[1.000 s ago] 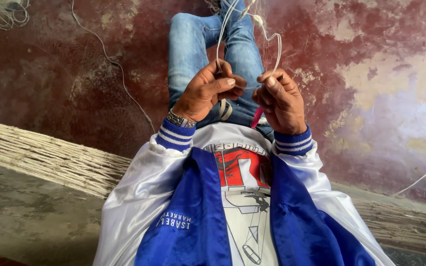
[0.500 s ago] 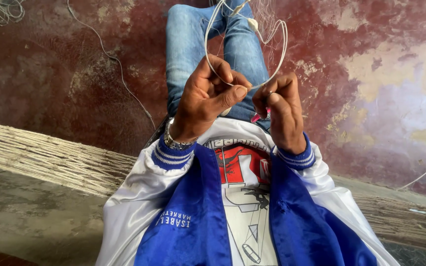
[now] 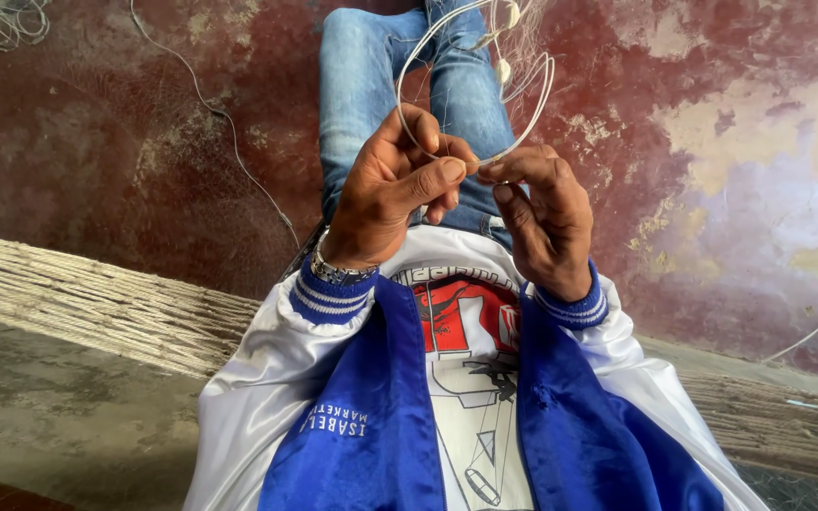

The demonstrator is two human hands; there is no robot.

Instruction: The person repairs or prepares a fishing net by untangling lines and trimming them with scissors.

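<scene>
Holding: a loop of thin white cord, upper centre of the frame, above my jeans.
Left hand: thumb and forefinger pinched on the cord.
Right hand: fingertips pinched on the cord too, touching the left.
Lower left: woven mat.

Left hand and right hand pinching looped white cord, jeans beneath

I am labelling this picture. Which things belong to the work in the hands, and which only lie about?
In hand:
left hand and right hand, pinching the white cord;
net on the cord.

Lying about:
loose cord on the floor;
woven mat;
cord bundle, top left.
</scene>
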